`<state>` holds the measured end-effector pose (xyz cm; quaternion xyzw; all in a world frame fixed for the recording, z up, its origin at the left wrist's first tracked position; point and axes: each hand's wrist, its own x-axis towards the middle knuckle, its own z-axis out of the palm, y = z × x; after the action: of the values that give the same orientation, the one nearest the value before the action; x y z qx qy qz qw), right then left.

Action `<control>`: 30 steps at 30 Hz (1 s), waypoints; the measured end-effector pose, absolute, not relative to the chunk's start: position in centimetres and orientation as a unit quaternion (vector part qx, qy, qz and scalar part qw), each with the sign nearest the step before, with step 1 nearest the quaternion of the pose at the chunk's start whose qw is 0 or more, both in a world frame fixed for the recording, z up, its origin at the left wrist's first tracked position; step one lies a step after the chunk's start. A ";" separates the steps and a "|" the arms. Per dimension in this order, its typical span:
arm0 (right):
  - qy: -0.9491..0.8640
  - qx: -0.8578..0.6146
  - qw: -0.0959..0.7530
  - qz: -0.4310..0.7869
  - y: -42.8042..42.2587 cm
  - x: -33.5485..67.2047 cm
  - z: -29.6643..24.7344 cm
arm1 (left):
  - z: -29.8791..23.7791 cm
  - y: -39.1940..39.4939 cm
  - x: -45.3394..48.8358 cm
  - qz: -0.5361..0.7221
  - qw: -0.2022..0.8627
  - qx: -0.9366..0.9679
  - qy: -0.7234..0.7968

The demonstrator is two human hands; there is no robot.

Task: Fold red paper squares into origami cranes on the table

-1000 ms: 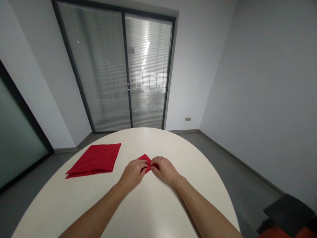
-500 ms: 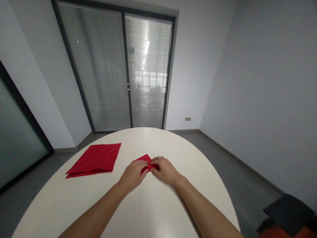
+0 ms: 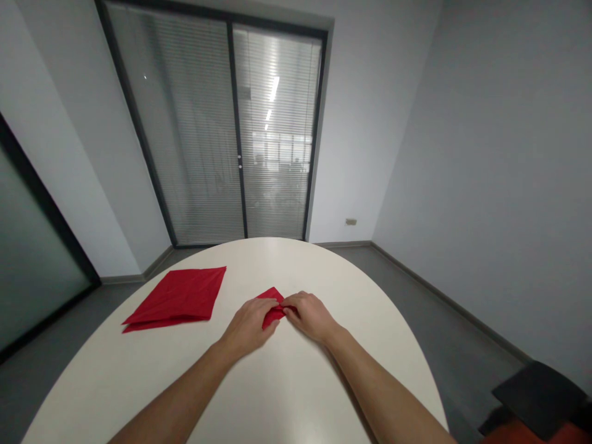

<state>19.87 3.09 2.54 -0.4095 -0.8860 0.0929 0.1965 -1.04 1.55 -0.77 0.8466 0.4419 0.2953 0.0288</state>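
Observation:
A small folded red cloth napkin (image 3: 272,316) lies on the round cream table (image 3: 272,382), mostly covered by my hands. My left hand (image 3: 248,322) rests over its left side, with the fingers curled onto the cloth and the thumb at its near edge. From the right, my right hand (image 3: 309,313) pinches the napkin's right edge between thumb and fingers. The fingertips of both hands nearly meet over the cloth. One corner points away from me beyond the hands. Further left lies a larger folded red cloth (image 3: 182,296), its layers slightly apart along the near edge, touched by neither hand.
Past the table's far edge stands a dark-framed glass partition (image 3: 238,160) with blinds. A grey wall (image 3: 499,154) runs along the right. At the lower right is a black and orange chair (image 3: 539,394), partly cut off.
My right hand's thumb and fingers have drawn closer together on the napkin's edge. My left hand has shifted very slightly, and the larger red cloth stays where it was.

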 end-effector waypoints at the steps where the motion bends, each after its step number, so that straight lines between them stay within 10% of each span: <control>1: -0.885 -0.411 0.198 0.092 3.1 19.9 2.5 | -0.8 1.6 -1.0 0.297 0.029 0.846 0.442; 30: -0.911 -0.335 0.223 0.092 3.0 19.8 2.4 | -1.6 2.5 -1.6 0.324 0.130 0.815 0.463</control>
<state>19.76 2.97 2.37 -0.3349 -0.9108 0.0923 0.2231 -1.63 2.50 -1.64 0.8147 0.4633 0.3238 0.1298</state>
